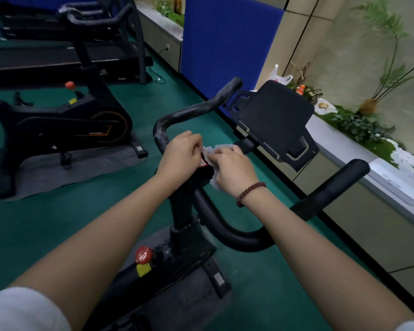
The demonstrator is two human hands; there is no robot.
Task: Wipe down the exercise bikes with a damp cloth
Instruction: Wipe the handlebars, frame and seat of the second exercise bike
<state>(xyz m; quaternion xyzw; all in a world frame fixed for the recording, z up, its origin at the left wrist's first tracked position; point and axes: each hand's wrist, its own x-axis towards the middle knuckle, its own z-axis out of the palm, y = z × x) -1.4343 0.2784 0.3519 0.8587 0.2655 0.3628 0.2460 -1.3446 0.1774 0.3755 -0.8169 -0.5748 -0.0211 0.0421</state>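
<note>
A black exercise bike stands right in front of me, with curved handlebars and a black tablet holder. At the centre of the handlebars lies a small grey cloth, bunched up. My right hand, a bead bracelet on its wrist, grips the cloth against the handlebar clamp. My left hand sits beside it with fingers curled, pinching the cloth's left edge. A red and white sticker shows between the two hands. Much of the cloth is hidden under my right hand.
A second black bike stands on a grey mat at the left, treadmills behind it. A blue panel and a white planter ledge with plants run along the right. The bike's red knob is below my arms. The floor is green.
</note>
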